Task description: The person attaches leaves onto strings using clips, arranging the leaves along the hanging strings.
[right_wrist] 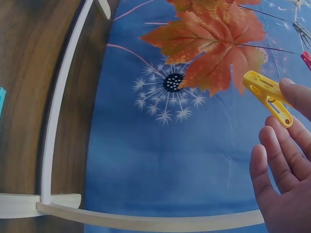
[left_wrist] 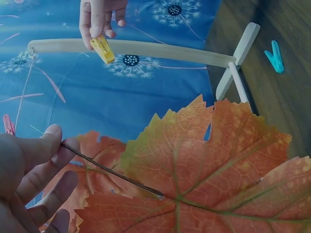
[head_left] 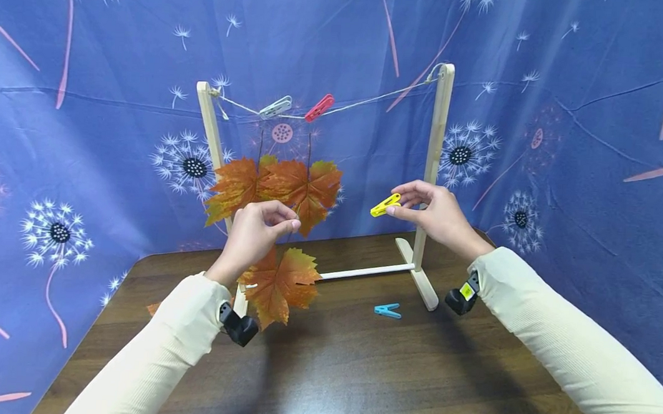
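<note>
My left hand (head_left: 257,231) pinches the thin brown stem (left_wrist: 112,172) of an orange maple leaf (head_left: 282,286), which hangs below the fingers in the head view. Between thumb and fingertips, my right hand (head_left: 438,212) holds a yellow clothespin (head_left: 385,205), in front of the frame's right post. Behind the left hand, two more orange leaves (head_left: 310,184) hang by their stems from a string (head_left: 371,101). A white clothespin (head_left: 276,107) and a red clothespin (head_left: 319,108) sit on that string above the stems.
A wooden frame with two posts (head_left: 439,131) and a white crossbar (head_left: 367,272) stands on the brown table (head_left: 346,364). A blue clothespin (head_left: 387,310) lies near its right foot. Part of another orange leaf (head_left: 153,309) shows beside the left sleeve. A blue patterned cloth (head_left: 367,165) hangs behind.
</note>
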`<state>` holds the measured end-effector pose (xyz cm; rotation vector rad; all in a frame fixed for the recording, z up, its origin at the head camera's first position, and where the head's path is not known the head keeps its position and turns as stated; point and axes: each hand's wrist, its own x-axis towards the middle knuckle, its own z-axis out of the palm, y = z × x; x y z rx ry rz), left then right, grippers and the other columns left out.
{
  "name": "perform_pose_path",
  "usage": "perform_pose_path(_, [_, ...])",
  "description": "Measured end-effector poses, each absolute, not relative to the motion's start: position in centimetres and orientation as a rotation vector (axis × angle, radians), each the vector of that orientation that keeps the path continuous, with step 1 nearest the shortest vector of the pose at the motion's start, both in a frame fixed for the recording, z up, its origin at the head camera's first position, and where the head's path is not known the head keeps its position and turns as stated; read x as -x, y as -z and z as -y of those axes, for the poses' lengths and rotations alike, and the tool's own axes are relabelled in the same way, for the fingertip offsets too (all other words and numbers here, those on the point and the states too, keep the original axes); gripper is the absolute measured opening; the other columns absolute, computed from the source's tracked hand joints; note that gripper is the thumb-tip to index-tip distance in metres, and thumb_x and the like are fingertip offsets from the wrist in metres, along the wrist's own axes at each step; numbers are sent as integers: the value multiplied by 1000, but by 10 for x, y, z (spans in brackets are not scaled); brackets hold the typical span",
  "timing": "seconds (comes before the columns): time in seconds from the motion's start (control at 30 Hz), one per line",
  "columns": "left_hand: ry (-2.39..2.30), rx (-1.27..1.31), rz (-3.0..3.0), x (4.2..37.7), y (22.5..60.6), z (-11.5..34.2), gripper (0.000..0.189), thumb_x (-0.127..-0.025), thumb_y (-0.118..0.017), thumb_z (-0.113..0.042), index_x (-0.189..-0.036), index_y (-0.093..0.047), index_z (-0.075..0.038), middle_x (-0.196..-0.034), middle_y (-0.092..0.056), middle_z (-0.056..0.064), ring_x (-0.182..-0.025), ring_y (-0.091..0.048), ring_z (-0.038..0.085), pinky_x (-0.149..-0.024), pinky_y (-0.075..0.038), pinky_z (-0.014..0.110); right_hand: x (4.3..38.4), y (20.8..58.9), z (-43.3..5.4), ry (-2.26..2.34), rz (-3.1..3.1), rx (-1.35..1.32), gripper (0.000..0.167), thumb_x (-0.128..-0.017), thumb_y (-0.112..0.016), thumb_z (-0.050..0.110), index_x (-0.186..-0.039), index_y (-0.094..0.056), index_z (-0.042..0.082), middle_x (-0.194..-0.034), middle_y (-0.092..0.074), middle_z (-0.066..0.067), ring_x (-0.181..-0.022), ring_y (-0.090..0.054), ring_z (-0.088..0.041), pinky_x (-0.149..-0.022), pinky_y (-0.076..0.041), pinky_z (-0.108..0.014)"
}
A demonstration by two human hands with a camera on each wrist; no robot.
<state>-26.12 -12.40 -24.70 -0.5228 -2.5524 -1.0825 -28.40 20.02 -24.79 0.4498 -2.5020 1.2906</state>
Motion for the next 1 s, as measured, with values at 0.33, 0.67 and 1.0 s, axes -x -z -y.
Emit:
perform_pose_path(0.33, [1127,489,2525,266,240,114,10,-93,-77,-19,-95,-77,-9,-87,-78,5,-86,-72,23,-70,-49,36,287,235,-206,-1317,2482,-450,38,-91,-80,24,-122,-69,4,-103,-70,-11,-94,-62,-16,-80,-46,-28])
perform_pose_path(0.67, [1211,477,2510,269,232,91,10,-94,-76,-19,-97,-77,-9,-88,-78,5,-88,-72,24,-78,-53,42,291,223,-205,-1295,2454,-450,31,-89,-81,20,-116,-72,7,-104,-72,-9,-94,-63,-16,-79,-46,-30])
perform_pose_path(1.0, [1218,538,2445,279,227,67,8,-95,-74,-17,-97,-76,-10,-85,-77,4,-83,-72,23,-79,-53,39,299,208,-203,-1255,2395,-482,30,-88,-82,18,-114,-74,6,-100,-72,-9,-89,-64,-13,-76,-46,-25])
